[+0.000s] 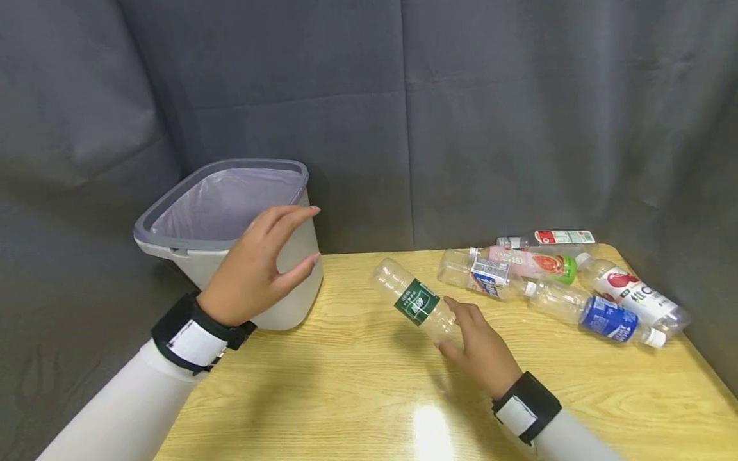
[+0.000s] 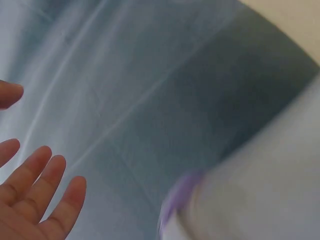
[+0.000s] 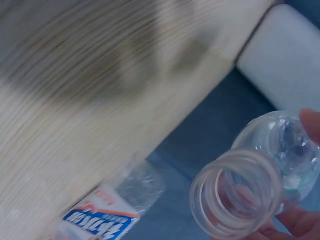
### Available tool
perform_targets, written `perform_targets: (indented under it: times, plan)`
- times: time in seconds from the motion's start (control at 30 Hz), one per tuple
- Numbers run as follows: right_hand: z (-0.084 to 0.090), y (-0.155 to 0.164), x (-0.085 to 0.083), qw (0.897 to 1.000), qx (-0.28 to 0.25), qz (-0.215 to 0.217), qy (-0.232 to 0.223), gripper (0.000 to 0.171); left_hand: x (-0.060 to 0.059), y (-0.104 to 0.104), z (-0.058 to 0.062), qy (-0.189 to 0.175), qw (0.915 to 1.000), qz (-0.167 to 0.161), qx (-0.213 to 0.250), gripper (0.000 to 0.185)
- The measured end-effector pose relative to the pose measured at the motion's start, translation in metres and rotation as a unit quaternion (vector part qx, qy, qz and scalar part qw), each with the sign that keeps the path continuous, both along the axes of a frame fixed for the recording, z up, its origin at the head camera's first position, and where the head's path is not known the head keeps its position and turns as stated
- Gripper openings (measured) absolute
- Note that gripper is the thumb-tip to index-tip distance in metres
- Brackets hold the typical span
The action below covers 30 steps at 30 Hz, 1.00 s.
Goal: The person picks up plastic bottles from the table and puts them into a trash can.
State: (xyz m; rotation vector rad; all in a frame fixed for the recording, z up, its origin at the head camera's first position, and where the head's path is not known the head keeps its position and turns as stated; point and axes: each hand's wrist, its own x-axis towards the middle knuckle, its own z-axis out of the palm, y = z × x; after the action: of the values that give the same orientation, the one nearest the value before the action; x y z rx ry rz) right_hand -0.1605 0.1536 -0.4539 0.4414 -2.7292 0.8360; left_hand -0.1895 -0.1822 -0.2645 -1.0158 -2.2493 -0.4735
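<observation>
Your right hand (image 1: 481, 346) has its fingers curled round the neck end of a clear, empty plastic bottle with a dark green label (image 1: 416, 301). The bottle sits tilted just right of the grey plastic waste bin with a pale lilac liner (image 1: 173, 238), its base pointing up and back toward the bin. In the right wrist view you're looking straight into the bottle's open mouth (image 3: 236, 199), no cap on it, with your fingertips (image 3: 311, 124) on the side.

Your left hand (image 1: 256, 266) is open, fingers spread and relaxed, holding nothing. It hovers in front of the bin's near wall, just below the rim. The left wrist view is blurry: spread fingers (image 2: 37, 200) against the grey cloth backdrop (image 2: 150, 100), plus a bit of the bin's edge.

The bin stands at the left back corner of the light wooden table (image 1: 357, 390). Well to the right of the bin, at the far right corner, there's a heap of five more bottles lying on their sides: one with a red and white label (image 1: 562, 237) at the back, one with a pink label and green cap (image 1: 533, 262), one with a blue and white label (image 1: 487, 276), one with a solid blue label (image 1: 608, 318), and one with a white label bearing a red fruit (image 1: 634, 296). That makes six bottles in all, one bin, two hands.
</observation>
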Motion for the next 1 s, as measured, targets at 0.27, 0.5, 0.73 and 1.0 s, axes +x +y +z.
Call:
perform_targets:
  times: [0.27,0.5,0.73,1.0]
  plan:
    - [0.011,-0.019,0.026,0.996,-0.041,0.012,0.075,0.081,0.002,0.032,-0.052,-0.120,0.9879,-0.013,0.098,0.071]
    - [0.014,-0.031,0.041,0.991,-0.060,0.025,0.120,0.083,0.011,0.060,-0.113,-0.316,0.8960,-0.012,0.312,0.090]
    - [0.006,-0.036,0.049,0.991,-0.071,0.030,0.112,0.083,0.028,0.094,-0.156,-0.446,0.7573,-0.044,0.475,0.096]
    - [0.001,-0.037,0.052,0.986,-0.081,0.055,0.139,0.082,0.039,0.113,-0.177,-0.526,0.6727,-0.079,0.515,0.070]
